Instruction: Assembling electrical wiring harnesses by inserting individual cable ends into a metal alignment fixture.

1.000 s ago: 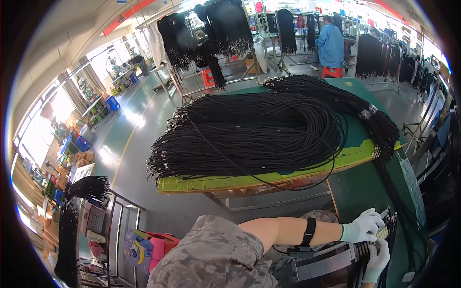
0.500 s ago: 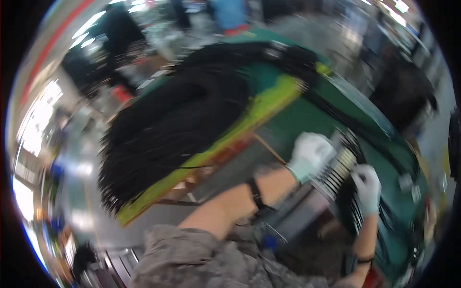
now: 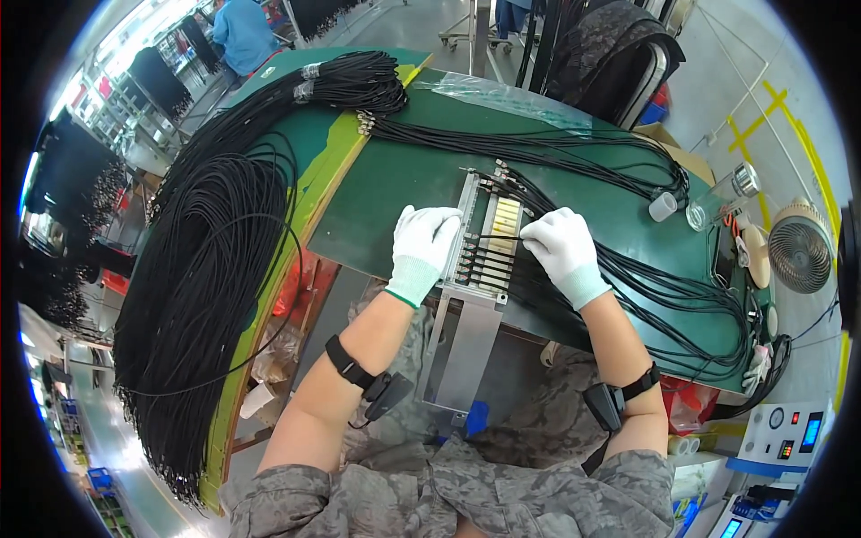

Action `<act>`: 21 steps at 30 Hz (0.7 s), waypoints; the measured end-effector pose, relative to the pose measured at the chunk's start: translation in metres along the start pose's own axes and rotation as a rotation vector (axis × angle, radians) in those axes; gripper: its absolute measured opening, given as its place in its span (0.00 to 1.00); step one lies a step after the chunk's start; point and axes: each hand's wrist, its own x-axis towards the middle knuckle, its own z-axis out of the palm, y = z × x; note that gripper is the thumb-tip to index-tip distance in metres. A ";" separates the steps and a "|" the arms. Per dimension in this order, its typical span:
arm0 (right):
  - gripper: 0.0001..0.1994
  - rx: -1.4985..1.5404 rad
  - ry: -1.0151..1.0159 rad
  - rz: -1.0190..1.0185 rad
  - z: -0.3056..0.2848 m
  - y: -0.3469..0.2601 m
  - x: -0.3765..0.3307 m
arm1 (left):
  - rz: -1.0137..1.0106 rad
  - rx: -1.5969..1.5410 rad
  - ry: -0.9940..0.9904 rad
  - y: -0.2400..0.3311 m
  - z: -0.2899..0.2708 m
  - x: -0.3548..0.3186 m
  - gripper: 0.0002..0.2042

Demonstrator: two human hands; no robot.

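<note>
Metal fixture point(image 3: 489, 220) between 2 hands point(image 3: 423, 242) point(image 3: 565, 251)

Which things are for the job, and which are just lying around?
Seem part of the job:
white-gloved left hand
white-gloved right hand
slotted silver metal frame
thin black cables beside it

Probably just lying around:
round grey fan
clear cylindrical bottle with silver lid
clear plastic sheet

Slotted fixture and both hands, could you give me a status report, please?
Left hand at slotted fixture, left side. Right hand apparently pinching black cable across it. Loose cables close beside right hand.
</note>
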 end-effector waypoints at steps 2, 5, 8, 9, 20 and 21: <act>0.04 -0.015 -0.022 -0.009 0.003 0.001 -0.001 | 0.013 0.007 0.017 -0.004 0.002 -0.002 0.08; 0.05 -0.017 -0.014 -0.022 0.006 0.001 0.001 | 0.008 0.016 -0.016 -0.002 -0.003 0.000 0.09; 0.05 -0.008 0.009 -0.027 0.008 -0.001 0.002 | 0.090 0.026 -0.013 0.004 -0.001 -0.001 0.10; 0.05 -0.015 0.006 -0.025 0.008 -0.002 0.002 | 0.177 0.031 0.009 0.008 0.003 -0.001 0.10; 0.06 0.025 0.018 0.042 0.011 -0.004 0.000 | 0.149 -0.204 -0.093 0.004 0.010 -0.003 0.16; 0.05 0.008 0.002 0.031 0.012 -0.003 -0.002 | 0.226 -0.061 -0.118 0.008 0.011 -0.004 0.16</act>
